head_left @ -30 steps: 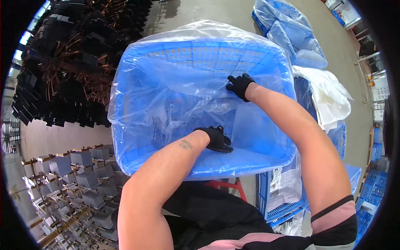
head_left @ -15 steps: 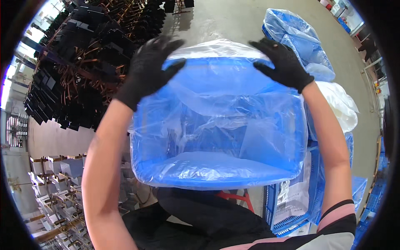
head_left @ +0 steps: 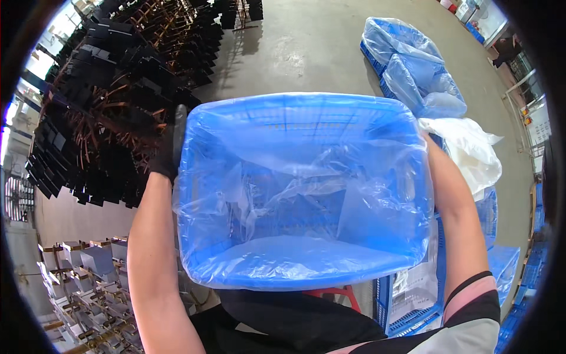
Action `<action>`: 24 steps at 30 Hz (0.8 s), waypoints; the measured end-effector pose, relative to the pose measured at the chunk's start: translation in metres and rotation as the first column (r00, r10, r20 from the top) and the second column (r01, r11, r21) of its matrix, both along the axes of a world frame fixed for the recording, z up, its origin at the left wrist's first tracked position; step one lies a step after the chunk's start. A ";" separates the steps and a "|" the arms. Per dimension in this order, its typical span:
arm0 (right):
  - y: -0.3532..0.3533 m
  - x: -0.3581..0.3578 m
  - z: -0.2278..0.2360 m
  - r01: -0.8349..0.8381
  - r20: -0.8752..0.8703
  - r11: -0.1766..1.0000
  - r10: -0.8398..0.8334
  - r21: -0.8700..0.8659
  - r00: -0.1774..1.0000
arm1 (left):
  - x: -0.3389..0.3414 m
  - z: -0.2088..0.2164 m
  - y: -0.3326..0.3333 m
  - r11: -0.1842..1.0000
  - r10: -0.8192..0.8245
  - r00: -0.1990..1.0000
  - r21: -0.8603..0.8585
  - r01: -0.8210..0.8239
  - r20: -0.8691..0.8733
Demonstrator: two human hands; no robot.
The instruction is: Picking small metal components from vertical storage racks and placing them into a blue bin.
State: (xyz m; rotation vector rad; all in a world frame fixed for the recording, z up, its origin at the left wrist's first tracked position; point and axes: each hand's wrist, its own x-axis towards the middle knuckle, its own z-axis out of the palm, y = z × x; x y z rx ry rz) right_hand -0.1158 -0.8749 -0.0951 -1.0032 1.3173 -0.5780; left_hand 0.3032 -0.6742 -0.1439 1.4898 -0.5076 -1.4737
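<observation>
A blue plastic crate (head_left: 306,280), lined with a clear plastic bag (head_left: 289,253), stands before me with its mouth facing up. The bag's edge is folded over the rim all round, and loose film wrinkles inside. My left hand (head_left: 169,144), in a black glove, lies along the outer left side near the far corner. A finger stretches upward there; the other fingers are partly hidden. On the right, my right forearm (head_left: 451,177) reaches down past the far right corner. My right hand is hidden behind the crate and bag.
Racks of black plates (head_left: 106,53) stand at left, racks of grey box-shaped parts (head_left: 97,259) at lower left. Bag-lined crates (head_left: 404,44) and a white bag (head_left: 471,147) line the right. Beside my legs stands another blue crate (head_left: 382,301); part of a red stool (head_left: 348,295) shows.
Both hands have left the far rim and moved down to the crate's outer sides. The bag's far edge, bunched beyond the rim before, now lies folded over it.
</observation>
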 end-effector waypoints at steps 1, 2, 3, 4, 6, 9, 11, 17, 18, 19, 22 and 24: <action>0.040 0.004 0.024 -0.023 0.017 1.000 0.023 0.008 1.000 | 0.002 -0.009 0.009 0.999 0.028 0.964 -0.031 -0.037 -0.263; 0.033 -0.006 0.016 -0.017 0.026 1.000 0.018 -0.009 0.999 | 0.001 -0.014 0.004 0.999 0.015 0.962 -0.040 -0.027 -0.272; 0.027 -0.014 0.007 -0.016 0.036 1.000 0.017 -0.024 0.999 | -0.004 -0.021 0.009 0.998 0.012 0.969 -0.050 -0.026 -0.248; 0.021 -0.021 -0.003 -0.018 0.046 0.999 0.019 -0.037 0.999 | -0.018 -0.028 0.001 0.998 0.014 0.975 -0.059 -0.028 -0.224; 0.012 -0.034 -0.026 -0.028 0.068 0.998 0.032 -0.061 0.997 | -0.017 -0.041 0.008 0.997 0.024 0.985 -0.075 -0.037 -0.173; -0.012 -0.048 -0.058 -0.054 0.097 0.994 0.063 -0.093 0.993 | -0.019 -0.063 0.019 0.993 0.054 0.994 -0.095 -0.063 -0.099; -0.024 -0.062 -0.077 -0.069 0.117 0.990 0.083 -0.119 0.990 | -0.019 -0.074 0.022 0.991 0.072 0.996 -0.113 -0.077 -0.048; -0.057 -0.104 -0.122 -0.098 0.184 0.975 0.136 -0.202 0.973 | -0.022 -0.098 0.032 0.979 0.122 0.986 -0.174 -0.101 0.112; -0.061 -0.112 -0.129 -0.101 0.197 0.972 0.144 -0.214 0.970 | -0.022 -0.101 0.035 0.978 0.130 0.982 -0.183 -0.103 0.140; -0.065 -0.120 -0.136 -0.103 0.210 0.969 0.152 -0.226 0.966 | -0.020 -0.104 0.040 0.976 0.138 0.976 -0.192 -0.105 0.168; -0.072 -0.139 -0.157 -0.105 0.257 0.961 0.172 -0.255 0.951 | -0.005 -0.113 0.072 0.972 0.159 0.952 -0.211 -0.104 0.262; -0.064 -0.152 -0.171 -0.105 0.292 0.959 0.183 -0.264 0.939 | 0.029 -0.111 0.138 0.969 0.179 0.923 -0.224 -0.105 0.342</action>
